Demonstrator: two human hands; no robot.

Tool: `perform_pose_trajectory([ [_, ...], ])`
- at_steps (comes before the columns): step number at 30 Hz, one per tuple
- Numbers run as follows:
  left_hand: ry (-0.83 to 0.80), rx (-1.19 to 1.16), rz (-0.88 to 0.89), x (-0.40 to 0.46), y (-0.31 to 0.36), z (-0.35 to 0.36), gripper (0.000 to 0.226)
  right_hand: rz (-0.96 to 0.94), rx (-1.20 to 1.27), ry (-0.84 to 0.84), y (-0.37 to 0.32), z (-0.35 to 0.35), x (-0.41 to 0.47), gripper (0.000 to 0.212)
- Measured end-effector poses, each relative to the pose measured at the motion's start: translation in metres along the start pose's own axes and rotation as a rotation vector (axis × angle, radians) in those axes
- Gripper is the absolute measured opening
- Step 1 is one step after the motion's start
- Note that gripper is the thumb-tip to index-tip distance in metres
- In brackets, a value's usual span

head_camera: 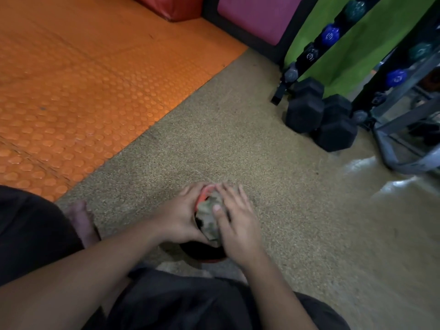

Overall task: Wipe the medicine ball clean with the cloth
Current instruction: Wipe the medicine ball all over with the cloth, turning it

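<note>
A black and red medicine ball (202,252) sits on the speckled floor just ahead of my knees, mostly covered by my hands. My left hand (183,217) cups its left side, fingers curled round the curve. A crumpled grey-green cloth (209,217) lies on top of the ball. My right hand (238,220) lies over the cloth and presses it onto the ball with fingers spread, the thumb on the cloth.
An orange studded mat (78,96) covers the floor at left. Black hex dumbbells (319,115) lie at the right, below a rack (333,44) of coloured dumbbells. A grey metal frame (409,144) stands at far right. My bare foot (82,222) is at left.
</note>
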State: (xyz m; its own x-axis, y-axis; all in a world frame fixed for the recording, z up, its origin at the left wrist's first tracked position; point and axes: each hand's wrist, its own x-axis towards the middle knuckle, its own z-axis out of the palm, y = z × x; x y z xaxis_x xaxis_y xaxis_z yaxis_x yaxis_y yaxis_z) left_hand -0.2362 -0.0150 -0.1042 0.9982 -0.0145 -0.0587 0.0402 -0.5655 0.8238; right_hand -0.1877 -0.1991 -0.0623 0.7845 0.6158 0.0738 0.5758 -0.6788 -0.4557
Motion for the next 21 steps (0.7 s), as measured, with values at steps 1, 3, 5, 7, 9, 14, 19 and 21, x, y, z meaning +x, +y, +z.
perform_pose_trajectory([
  [1,0.017,0.024,-0.029,0.002,0.004,0.003,0.157,0.084,0.166,0.069,0.011,-0.001,0.01,0.053],
  [3,0.034,0.039,-0.061,0.004,0.01,0.009,0.152,0.428,0.512,0.105,0.023,-0.009,0.035,0.036],
  [5,0.032,0.042,-0.037,0.001,0.01,0.009,0.148,0.773,0.73,0.017,0.042,-0.008,0.058,0.03],
  [7,0.023,0.018,-0.013,-0.003,0.005,0.007,0.146,0.854,0.76,-0.048,0.043,-0.007,0.062,0.036],
  [9,-0.007,-0.018,-0.03,-0.001,-0.003,0.002,0.148,0.599,0.454,0.048,0.026,0.0,0.052,0.048],
  [14,-0.082,-0.098,0.076,0.009,-0.026,-0.011,0.135,-0.089,-0.231,0.009,-0.032,0.007,-0.007,0.061],
  [19,-0.017,-0.014,0.007,0.018,-0.007,0.002,0.157,0.125,0.197,0.035,0.01,-0.008,0.017,0.05],
  [21,0.007,-0.046,0.01,0.02,-0.004,0.002,0.139,0.433,0.553,0.086,0.029,-0.005,0.039,0.041],
])
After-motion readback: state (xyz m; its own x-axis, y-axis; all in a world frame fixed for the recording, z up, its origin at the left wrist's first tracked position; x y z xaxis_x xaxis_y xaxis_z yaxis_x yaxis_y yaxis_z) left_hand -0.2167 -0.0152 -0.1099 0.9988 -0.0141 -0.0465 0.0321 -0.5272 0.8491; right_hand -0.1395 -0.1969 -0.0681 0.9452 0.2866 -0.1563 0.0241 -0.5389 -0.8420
